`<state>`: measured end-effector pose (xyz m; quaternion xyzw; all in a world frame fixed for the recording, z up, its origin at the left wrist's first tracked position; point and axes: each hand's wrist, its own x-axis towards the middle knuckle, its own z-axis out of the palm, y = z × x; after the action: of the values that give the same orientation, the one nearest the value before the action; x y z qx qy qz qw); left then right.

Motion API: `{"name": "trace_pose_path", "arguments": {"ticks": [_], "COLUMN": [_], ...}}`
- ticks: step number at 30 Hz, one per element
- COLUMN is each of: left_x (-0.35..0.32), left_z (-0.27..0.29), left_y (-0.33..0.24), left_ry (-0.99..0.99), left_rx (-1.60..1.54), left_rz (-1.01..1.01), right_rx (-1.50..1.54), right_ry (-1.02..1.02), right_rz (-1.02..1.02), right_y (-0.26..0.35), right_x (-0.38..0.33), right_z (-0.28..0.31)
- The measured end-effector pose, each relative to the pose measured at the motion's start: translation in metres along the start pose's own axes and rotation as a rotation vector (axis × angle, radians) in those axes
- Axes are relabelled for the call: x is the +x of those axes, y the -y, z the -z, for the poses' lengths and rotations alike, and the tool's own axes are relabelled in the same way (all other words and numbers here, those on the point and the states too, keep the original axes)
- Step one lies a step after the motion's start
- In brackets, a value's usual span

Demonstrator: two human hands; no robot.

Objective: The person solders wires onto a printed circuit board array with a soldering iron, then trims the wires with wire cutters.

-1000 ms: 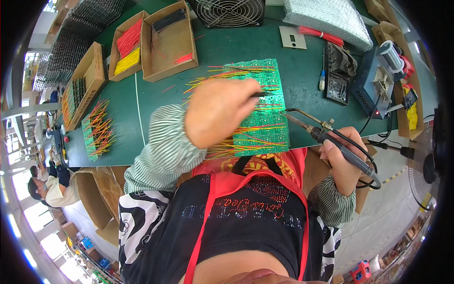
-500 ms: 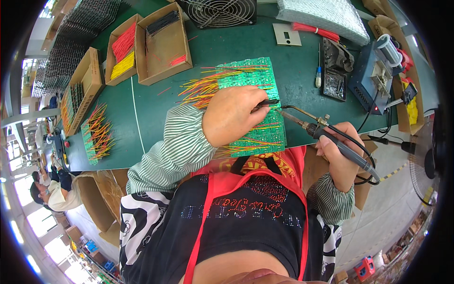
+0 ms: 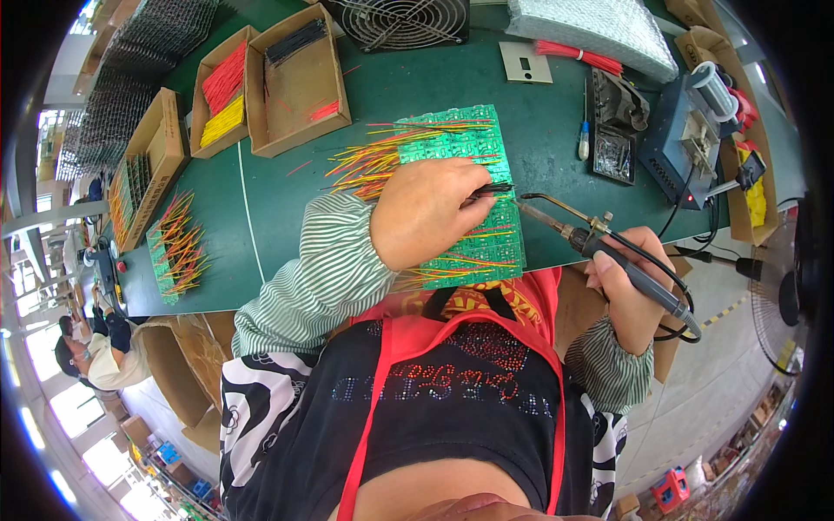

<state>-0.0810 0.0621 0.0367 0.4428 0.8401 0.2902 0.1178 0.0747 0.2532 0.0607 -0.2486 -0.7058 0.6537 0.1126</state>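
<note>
A green circuit board panel (image 3: 508, 239) lies on the bench in front of me, with red and yellow wires (image 3: 360, 165) sticking out over its left side. My left hand (image 3: 430, 211) rests over the panel and pinches a bunch of black wires (image 3: 495, 187), whose ends point right near the panel's edge. In my right hand (image 3: 630, 273) is a soldering iron (image 3: 645, 285) with a curved metal feed tube (image 3: 556, 205) fixed along it. Its tip points left, close to the black wire ends; whether it touches the board I cannot tell.
Cardboard trays (image 3: 300, 126) of red, yellow and black wires stand at the back left. Another wired board (image 3: 178, 247) lies far left. A blue soldering station (image 3: 682, 143) with a solder spool (image 3: 714, 91), a black parts tray (image 3: 615, 156) and a fan (image 3: 400, 22) bound the work area.
The soldering iron and my right hand have shifted slightly right, drawing the tip a little away from the black wire ends. My left hand stays almost in place.
</note>
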Motion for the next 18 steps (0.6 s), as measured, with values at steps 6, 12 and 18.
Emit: {"name": "trace_pose_path", "arguments": {"ticks": [6, 12, 18], "left_x": [-0.003, -0.032, -0.058], "left_z": [0.003, 0.047, 0.064], "left_y": [0.0, 0.024, 0.001], "left_ry": [-0.003, 0.033, -0.045], "left_rx": [-0.013, 0.134, 0.101], "left_rz": [0.0, 0.055, 0.24], "right_rx": [0.003, -0.004, -0.02], "right_ry": [0.004, -0.003, 0.072], "right_rz": [0.001, 0.018, 0.052], "right_y": [0.001, -0.001, -0.005], "right_x": [-0.004, -0.01, -0.017], "right_z": [0.003, 0.007, 0.003]}}
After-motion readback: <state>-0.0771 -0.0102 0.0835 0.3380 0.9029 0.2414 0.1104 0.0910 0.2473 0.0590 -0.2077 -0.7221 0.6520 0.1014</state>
